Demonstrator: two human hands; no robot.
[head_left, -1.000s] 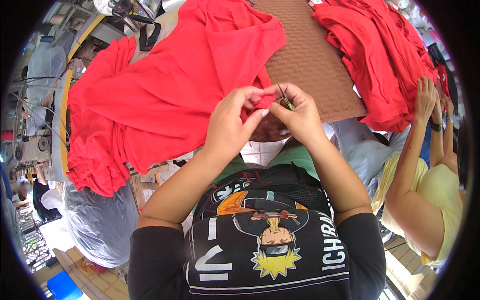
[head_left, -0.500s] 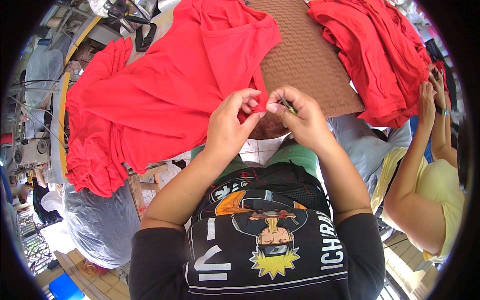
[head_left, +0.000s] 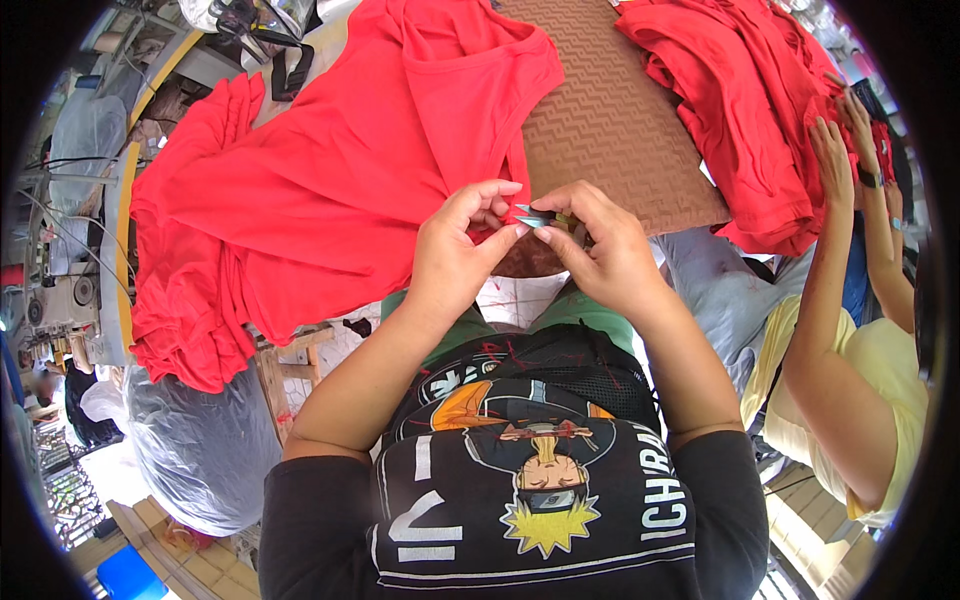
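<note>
A red knit garment point(head_left: 330, 190) lies across the table's left and middle. Its lower right edge runs into my left hand point(head_left: 463, 238), whose thumb and fingers are closed on the fabric. Facing it, my right hand point(head_left: 607, 245) grips a small pair of thread snips point(head_left: 538, 217). The two blades point left and stand slightly apart, right at the fabric by my left fingertips. Any thread between the blades is too small to make out.
The brown zigzag-patterned tabletop point(head_left: 620, 130) ends in front of me. More red garments point(head_left: 740, 120) are heaped at the right, where a co-worker's hands point(head_left: 835, 160) touch them. A plastic-wrapped bundle point(head_left: 200, 450) stands lower left; a sewing machine point(head_left: 65, 300) is farther left.
The snips have turned in my right hand, so their blades now show at the fabric. My left hand has barely moved. The co-worker's hands have shifted up and left on the heap.
</note>
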